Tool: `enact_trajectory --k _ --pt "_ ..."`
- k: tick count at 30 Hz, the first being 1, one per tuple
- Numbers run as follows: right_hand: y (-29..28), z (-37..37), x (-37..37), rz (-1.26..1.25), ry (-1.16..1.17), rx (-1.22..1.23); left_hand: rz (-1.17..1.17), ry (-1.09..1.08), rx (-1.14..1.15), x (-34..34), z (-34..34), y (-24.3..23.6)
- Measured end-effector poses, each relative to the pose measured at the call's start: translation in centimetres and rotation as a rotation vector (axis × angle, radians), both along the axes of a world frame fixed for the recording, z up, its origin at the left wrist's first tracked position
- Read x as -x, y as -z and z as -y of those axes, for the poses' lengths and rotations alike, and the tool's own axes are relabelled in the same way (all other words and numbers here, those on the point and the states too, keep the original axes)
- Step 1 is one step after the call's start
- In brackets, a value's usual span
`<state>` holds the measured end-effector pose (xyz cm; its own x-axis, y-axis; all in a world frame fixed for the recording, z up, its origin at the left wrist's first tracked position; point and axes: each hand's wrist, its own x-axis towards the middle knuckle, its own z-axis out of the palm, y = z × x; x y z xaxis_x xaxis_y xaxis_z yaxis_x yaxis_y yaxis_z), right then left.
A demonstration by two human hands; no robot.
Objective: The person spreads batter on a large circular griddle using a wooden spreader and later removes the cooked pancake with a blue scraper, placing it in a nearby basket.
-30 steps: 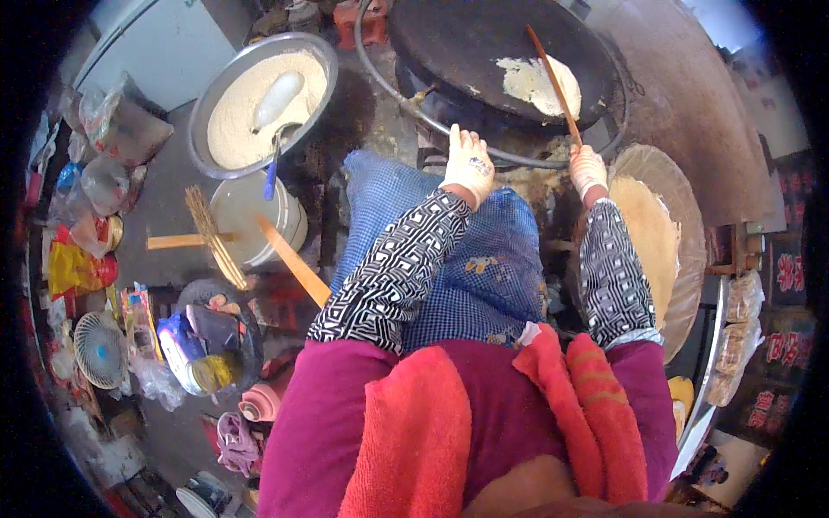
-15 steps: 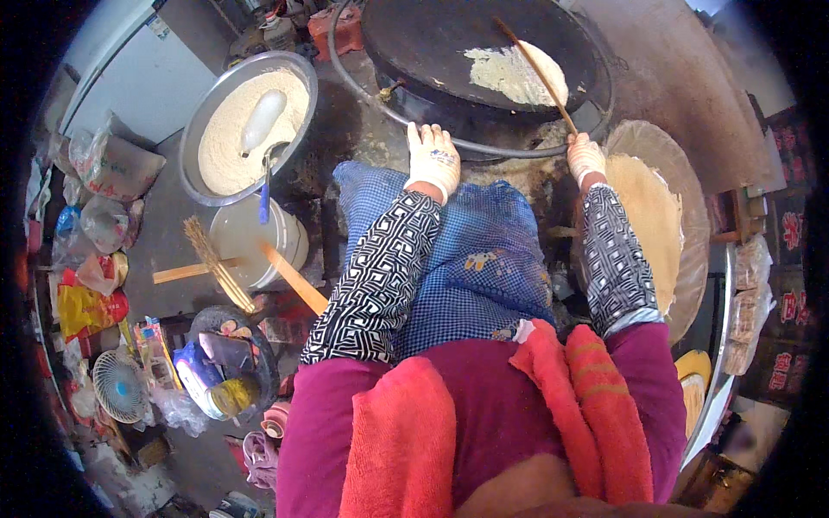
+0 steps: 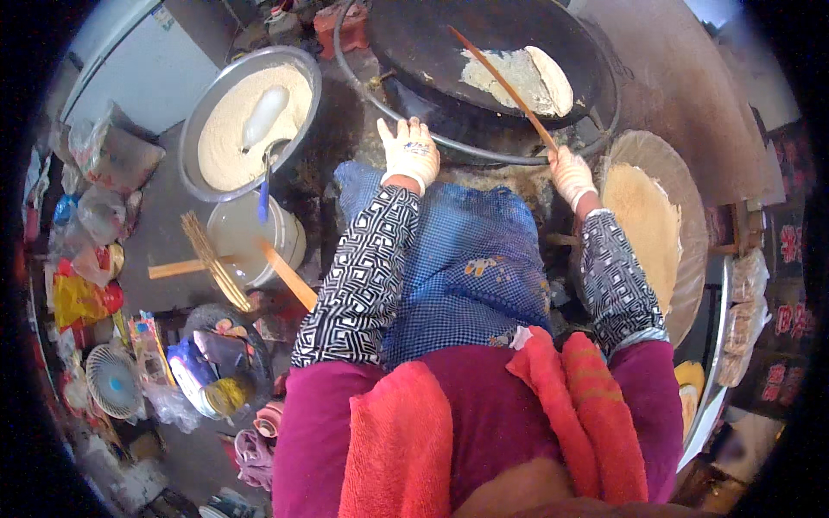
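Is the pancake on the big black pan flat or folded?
Partly folded: the thin pale pancake on the round black griddle has its right edge curled over, by the long wooden stick.

I'm looking down on 2 hands, both in thin pale gloves: left hand (image 3: 409,152) with a small dark mark on its back, right hand (image 3: 572,173) plain. Black-and-white geometric oversleeves (image 3: 367,276) cover both forearms, magenta sleeves (image 3: 315,432) above them. A blue checked apron (image 3: 471,268), stained yellowish, drapes the lap. A red-orange scarf (image 3: 579,406) hangs at the chest.
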<state>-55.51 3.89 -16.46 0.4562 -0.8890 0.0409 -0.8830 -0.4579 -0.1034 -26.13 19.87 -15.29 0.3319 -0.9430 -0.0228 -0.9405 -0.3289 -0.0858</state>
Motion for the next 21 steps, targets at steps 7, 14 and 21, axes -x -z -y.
enact_trajectory --k 7,14,21 --pt "-1.6 3.1 0.0 0.023 0.144 0.067 0.004 -0.086 -0.075 -3.4 0.5 0.2" --pt "-1.5 3.9 -0.4 0.044 0.212 0.044 -0.026 -0.181 -0.070 -5.4 0.9 -1.9" --pt "-1.3 4.4 1.2 0.031 0.248 0.064 -0.159 0.161 0.045 5.6 0.2 -3.0"
